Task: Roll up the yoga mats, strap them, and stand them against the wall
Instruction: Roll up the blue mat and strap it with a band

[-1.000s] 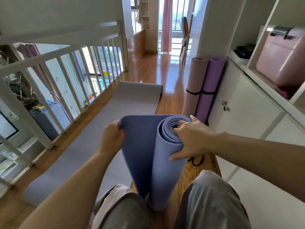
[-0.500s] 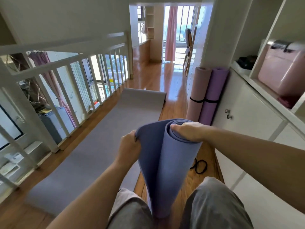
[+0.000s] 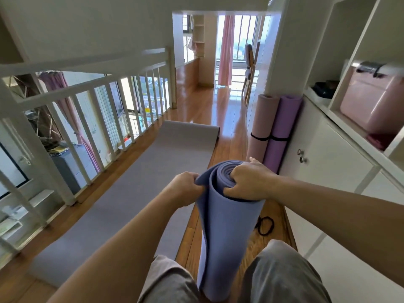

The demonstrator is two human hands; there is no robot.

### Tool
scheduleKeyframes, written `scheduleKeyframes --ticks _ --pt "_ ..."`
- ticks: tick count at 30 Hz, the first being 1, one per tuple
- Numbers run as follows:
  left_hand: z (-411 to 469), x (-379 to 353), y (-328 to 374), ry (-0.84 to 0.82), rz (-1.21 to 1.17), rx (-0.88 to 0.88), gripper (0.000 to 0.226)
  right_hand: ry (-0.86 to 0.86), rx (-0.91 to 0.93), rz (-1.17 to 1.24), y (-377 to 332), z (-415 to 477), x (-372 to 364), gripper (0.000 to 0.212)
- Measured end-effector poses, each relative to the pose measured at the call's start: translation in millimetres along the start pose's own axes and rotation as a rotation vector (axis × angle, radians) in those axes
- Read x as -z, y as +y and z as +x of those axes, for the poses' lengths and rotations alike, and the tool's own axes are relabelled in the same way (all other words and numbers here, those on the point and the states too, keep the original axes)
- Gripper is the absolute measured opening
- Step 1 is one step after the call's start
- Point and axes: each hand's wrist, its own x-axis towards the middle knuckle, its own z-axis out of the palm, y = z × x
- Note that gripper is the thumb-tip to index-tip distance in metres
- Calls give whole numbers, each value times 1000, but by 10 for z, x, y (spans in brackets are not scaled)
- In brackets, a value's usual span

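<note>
the right hand (image 3: 247, 182) is curled over the top end of the blue mat (image 3: 227, 237), with the fingers hooked into the spiral opening and the thumb pressed against the outer wall of the roll. the left hand (image 3: 185, 189) is closed in a pinch on the loose outer flap of the same mat, just beside the right hand and at about the same height, so that the top of the roll is held between both hands. the blue mat is held upright and is nearly fully rolled. its loose edge is seen running down the left side, and its lower end is set between the two knees in grey shorts (image 3: 282, 274), where contact with the floor cannot be made out.

a black strap (image 3: 265, 225) is laid in a loop on the wooden floor (image 3: 231, 119) just to the right of the roll, below the right forearm and apart from both hands. a grey mat (image 3: 135, 193) is spread flat on the floor to the left, beside the white railing (image 3: 87, 84), and its near right edge is partly covered by the left forearm. further ahead on the right, a pink rolled mat (image 3: 259, 119) and a purple rolled mat (image 3: 283, 119) are stood side by side, touching, against the wall and the white cabinet (image 3: 328, 167). each is bound by a dark band around its middle. a pink case (image 3: 371, 106) is kept on the open shelf above the cabinet.
</note>
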Motion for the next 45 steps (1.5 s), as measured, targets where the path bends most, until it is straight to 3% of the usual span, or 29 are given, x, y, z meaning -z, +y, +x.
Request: scheduleKeyframes --ticks 5,13,19,25,30,39,45 --pt "128 198 155 -251 148 247 27 -58 190 -7 -81 -118 1 43" --pt "168 82 306 -438 171 247 30 -39 312 -2 -43 -265 -62 43" --pt "330 -31 348 -261 191 253 27 -52 389 37 -88 -322 -59 37" --pt "515 84 274 105 -31 290 15 -48 352 65 -35 -435 123 38" --pt "597 339 193 324 -104 216 15 2 396 -31 -6 -492 296 40" --pt "674 774 55 416 -211 296 28 116 474 -62 -6 -495 373 37" --pt "648 941 74 481 -143 247 26 134 482 36 -20 -537 357 37"
